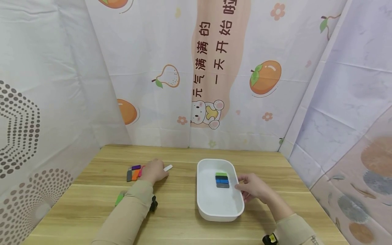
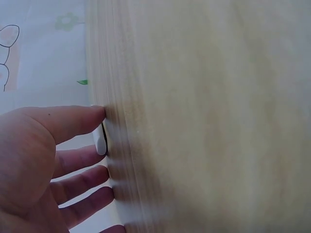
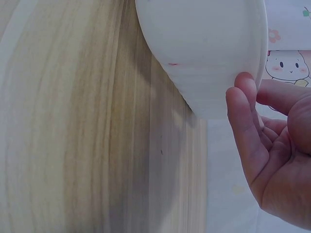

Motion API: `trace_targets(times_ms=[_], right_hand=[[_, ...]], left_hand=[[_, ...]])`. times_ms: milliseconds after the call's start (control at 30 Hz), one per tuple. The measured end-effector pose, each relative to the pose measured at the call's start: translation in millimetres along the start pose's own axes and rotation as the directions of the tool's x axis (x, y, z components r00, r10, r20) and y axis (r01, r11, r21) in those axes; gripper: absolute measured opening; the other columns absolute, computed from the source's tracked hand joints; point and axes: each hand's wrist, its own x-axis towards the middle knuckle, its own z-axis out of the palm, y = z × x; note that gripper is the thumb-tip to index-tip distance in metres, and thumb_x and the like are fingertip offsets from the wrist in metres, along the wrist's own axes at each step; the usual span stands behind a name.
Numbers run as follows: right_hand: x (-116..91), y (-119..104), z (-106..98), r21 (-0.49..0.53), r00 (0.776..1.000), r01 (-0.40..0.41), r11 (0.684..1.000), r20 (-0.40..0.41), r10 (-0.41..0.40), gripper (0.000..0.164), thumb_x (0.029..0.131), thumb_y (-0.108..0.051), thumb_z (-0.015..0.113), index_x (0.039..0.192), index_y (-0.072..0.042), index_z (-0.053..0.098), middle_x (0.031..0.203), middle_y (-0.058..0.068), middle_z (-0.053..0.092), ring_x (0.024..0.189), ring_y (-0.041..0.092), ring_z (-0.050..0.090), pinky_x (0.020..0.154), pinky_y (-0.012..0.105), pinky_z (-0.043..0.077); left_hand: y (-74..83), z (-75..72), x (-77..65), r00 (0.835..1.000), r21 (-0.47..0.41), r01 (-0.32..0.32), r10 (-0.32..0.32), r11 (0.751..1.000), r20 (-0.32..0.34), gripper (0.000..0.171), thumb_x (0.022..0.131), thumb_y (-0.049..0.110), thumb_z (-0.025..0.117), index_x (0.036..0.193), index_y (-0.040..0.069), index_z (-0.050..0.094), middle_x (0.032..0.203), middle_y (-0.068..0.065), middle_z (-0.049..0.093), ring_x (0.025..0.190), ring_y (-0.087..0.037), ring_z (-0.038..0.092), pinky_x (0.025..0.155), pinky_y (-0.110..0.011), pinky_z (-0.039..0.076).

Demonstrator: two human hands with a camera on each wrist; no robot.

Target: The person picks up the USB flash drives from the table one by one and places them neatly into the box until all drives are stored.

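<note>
- Toward the far-left corner of the counter (image 1: 177,200), I've got the left hand (image 1: 153,170) down at a small white piece (image 1: 168,167).
- Left fingers: narrow, thumb and index on either side of the white piece; I can't tell if it's pinched.
- Just left of that hand, bunched: purple piece (image 1: 136,167), gray piece (image 1: 129,176), orange piece (image 1: 135,175), pink piece (image 1: 141,171).
- Green piece (image 1: 118,199) closer to the counter's near edge, beside the left sleeve (image 1: 124,214).
- Slightly right of the counter's middle: white box (image 1: 212,204), upright.
- Right hand (image 1: 255,187): I have its fingers holding the box's right wall, thumb over the rim.
- Inside box, far to near: green block (image 1: 221,174), black (image 1: 222,177), blue (image 1: 222,181), gray (image 1: 222,185).
</note>
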Motion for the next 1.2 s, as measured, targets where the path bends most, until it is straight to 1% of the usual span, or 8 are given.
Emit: trace_targets(times_ms=[133,367,467,567,700,833,1000,1200], right_hand=[[-0.2,-0.1,0.0,0.003,1.000,0.003,1.000,0.002,-0.003,0.046,0.096,-0.008,0.069,0.133,0.013,0.054,0.078,0.015,0.066,0.057,0.022,0.066,0.054,0.043,0.060],[0.6,0.7,0.4,-0.005,1.000,0.007,1.000,-0.002,-0.007,0.045,0.096,-0.007,0.069,0.133,0.013,0.054,0.078,0.015,0.066,0.057,0.022,0.066,0.055,0.044,0.060],[-0.4,-0.7,-0.1,-0.003,1.000,0.007,1.000,0.003,-0.007,0.045,0.096,-0.008,0.069,0.133,0.013,0.054,0.079,0.015,0.066,0.057,0.022,0.066,0.055,0.043,0.060],[-0.3,-1.3,-0.9,-0.002,1.000,0.009,1.000,0.011,-0.009,0.045,0.096,-0.008,0.069,0.133,0.013,0.054,0.079,0.015,0.067,0.057,0.021,0.066,0.055,0.042,0.060],[0.7,-0.2,-1.6,-0.002,1.000,0.014,1.000,0.018,-0.014,0.045,0.095,-0.009,0.069,0.132,0.014,0.055,0.079,0.016,0.067,0.057,0.021,0.067,0.055,0.043,0.060],[1.0,0.8,-1.9,-0.007,1.000,0.010,1.000,0.015,-0.010,0.044,0.095,-0.009,0.070,0.131,0.013,0.056,0.079,0.016,0.067,0.057,0.022,0.067,0.056,0.043,0.060],[1.6,0.9,-2.2,-0.008,1.000,0.008,1.000,0.006,-0.008,0.044,0.095,-0.009,0.070,0.131,0.012,0.056,0.079,0.016,0.067,0.057,0.022,0.067,0.056,0.044,0.060],[0.8,-0.3,-1.8,-0.003,1.000,0.008,1.000,0.006,-0.008,0.045,0.095,-0.009,0.070,0.131,0.013,0.056,0.080,0.016,0.067,0.057,0.022,0.067,0.056,0.043,0.060]], left_hand=[[0.2,-1.2,0.3,1.000,0.028,0.000,0.000,1.000,0.003,0.021,0.084,0.021,0.075,0.072,0.011,0.063,0.079,-0.005,0.055,0.070,-0.024,0.053,0.064,-0.039,0.046],[-2.9,2.3,6.3,1.000,0.050,0.014,-0.015,0.999,0.013,0.022,0.085,0.019,0.074,0.070,0.009,0.062,0.081,-0.008,0.056,0.071,-0.025,0.054,0.064,-0.041,0.049],[-2.1,2.4,5.8,0.999,0.061,0.027,-0.028,0.998,0.022,0.020,0.086,0.019,0.073,0.074,0.007,0.063,0.084,-0.010,0.058,0.073,-0.026,0.055,0.065,-0.042,0.050],[-1.3,2.5,5.0,0.999,0.063,0.044,-0.045,0.997,0.023,0.018,0.087,0.019,0.073,0.085,0.002,0.065,0.088,-0.012,0.059,0.076,-0.028,0.057,0.066,-0.044,0.052],[-0.9,2.9,4.9,0.998,0.058,0.062,-0.064,0.996,0.021,0.024,0.087,0.018,0.072,0.097,-0.003,0.066,0.093,-0.014,0.060,0.078,-0.029,0.058,0.068,-0.047,0.054],[-1.2,3.7,6.1,0.997,0.057,0.071,-0.073,0.996,0.024,0.024,0.087,0.019,0.072,0.098,-0.002,0.066,0.093,-0.013,0.060,0.078,-0.028,0.058,0.070,-0.046,0.053],[-2.1,3.3,6.8,0.997,0.055,0.067,-0.069,0.996,0.028,0.023,0.088,0.018,0.072,0.098,-0.002,0.065,0.091,-0.013,0.060,0.076,-0.028,0.057,0.068,-0.045,0.053],[-2.5,-1.3,5.0,0.997,0.032,0.066,-0.068,0.997,0.048,0.018,0.090,0.015,0.069,0.095,-0.001,0.064,0.089,-0.012,0.059,0.073,-0.028,0.055,0.066,-0.045,0.050]])
